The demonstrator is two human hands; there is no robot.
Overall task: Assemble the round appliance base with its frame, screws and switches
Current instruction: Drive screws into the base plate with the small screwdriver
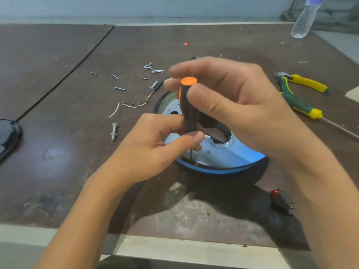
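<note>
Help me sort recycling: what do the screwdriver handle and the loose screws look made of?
Screwdriver handle: likely plastic or rubber, matte black with a flat orange cap. Loose screws: metal, probably plated steel, judging by their bright silvery glint.

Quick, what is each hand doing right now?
Left hand: fingers pinch the lower end of the screwdriver handle.
Right hand: fingers curled round the screwdriver's upper handle.

One screwdriver, one base, one switch, one pliers, one bottle, two bolts
</note>
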